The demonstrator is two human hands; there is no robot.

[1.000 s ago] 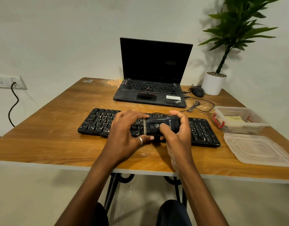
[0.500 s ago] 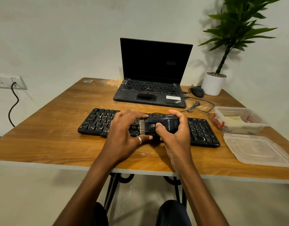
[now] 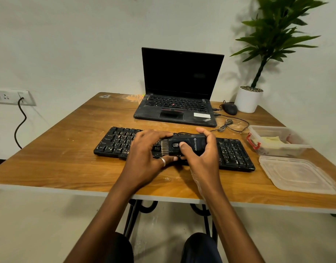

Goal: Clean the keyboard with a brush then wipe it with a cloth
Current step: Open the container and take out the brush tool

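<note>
The right hand (image 3: 201,160) wraps tight round the black brush (image 3: 193,147), with its thumb next to the button. The left hand (image 3: 144,154) holds the end with the bristles (image 3: 164,147), fingers on top and thumb below. Both hands are just above the middle of the keyboard (image 3: 231,154), which lies flat on the table (image 3: 59,158). I think this is the brush step, with the brush being made ready. Next the bristles need to go down onto the keys and sweep along the rows. Something yellow, maybe the cloth, sits in the box (image 3: 277,149) on the right.
</note>
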